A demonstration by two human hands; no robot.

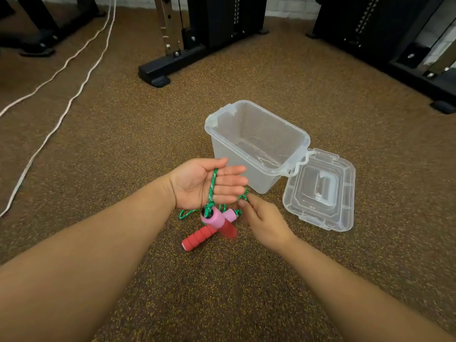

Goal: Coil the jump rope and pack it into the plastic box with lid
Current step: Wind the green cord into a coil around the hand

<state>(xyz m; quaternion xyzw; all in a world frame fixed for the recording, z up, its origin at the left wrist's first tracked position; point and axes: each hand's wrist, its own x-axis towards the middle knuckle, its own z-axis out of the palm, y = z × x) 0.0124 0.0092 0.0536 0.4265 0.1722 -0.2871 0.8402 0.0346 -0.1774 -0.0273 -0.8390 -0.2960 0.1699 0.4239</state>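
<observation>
With the green rope point(211, 191) only draped over the flat, spread left hand point(197, 183) and pinched by the blurred right hand point(259, 218), its 2 pink handles point(212, 219) dangling near the open box point(256, 134), the loops could slip off.

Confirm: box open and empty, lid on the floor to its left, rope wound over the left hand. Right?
Not quite. The head view shows the lid on the floor to the right of the box, not left. The box is open and empty, and the rope is wound over the left hand.
</observation>
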